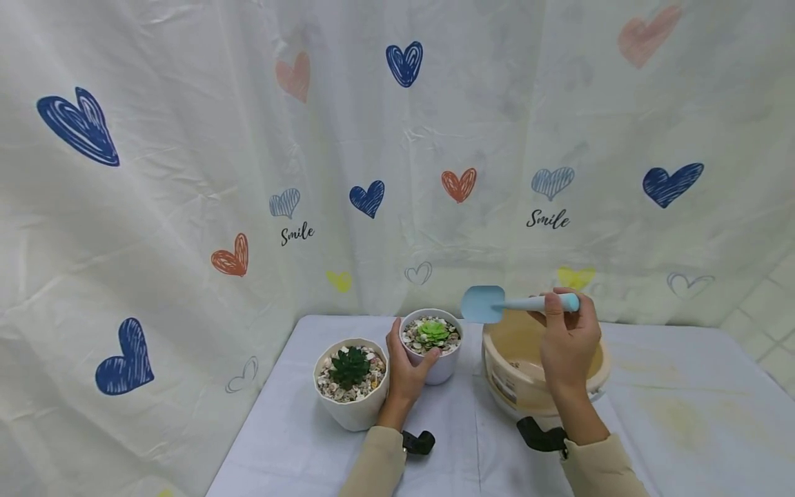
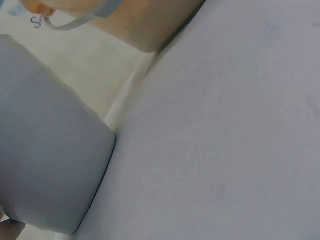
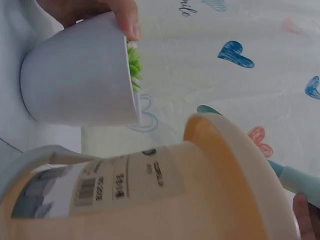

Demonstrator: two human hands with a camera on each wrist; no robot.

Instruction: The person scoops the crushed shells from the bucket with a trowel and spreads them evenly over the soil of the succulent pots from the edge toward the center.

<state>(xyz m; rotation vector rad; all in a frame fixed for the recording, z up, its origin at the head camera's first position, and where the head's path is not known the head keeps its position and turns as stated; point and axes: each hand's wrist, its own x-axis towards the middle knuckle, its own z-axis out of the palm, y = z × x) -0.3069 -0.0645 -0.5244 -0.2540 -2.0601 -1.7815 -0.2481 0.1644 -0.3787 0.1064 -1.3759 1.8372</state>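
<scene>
My left hand (image 1: 405,378) grips a white flowerpot (image 1: 442,367) at its left side, thumb at the rim. A light green succulent (image 1: 433,333) sits among pebbles in this pot. In the left wrist view the pot's side (image 2: 50,140) fills the left, with a bit of finger below. My right hand (image 1: 573,345) pinches the handle of a small light blue trowel (image 1: 484,304), raised over the bucket's far left rim with its blade pointing left. The cream bucket (image 1: 515,393) stands below that hand; its label (image 3: 135,182) shows in the right wrist view.
Left of my left hand stands a second white flowerpot (image 1: 355,415) with a dark green succulent (image 1: 349,366) and pebbles. A white cloth covers the table (image 1: 273,449). Behind it hangs a white curtain (image 1: 348,103) printed with hearts. The bucket's handle (image 2: 82,19) hangs down.
</scene>
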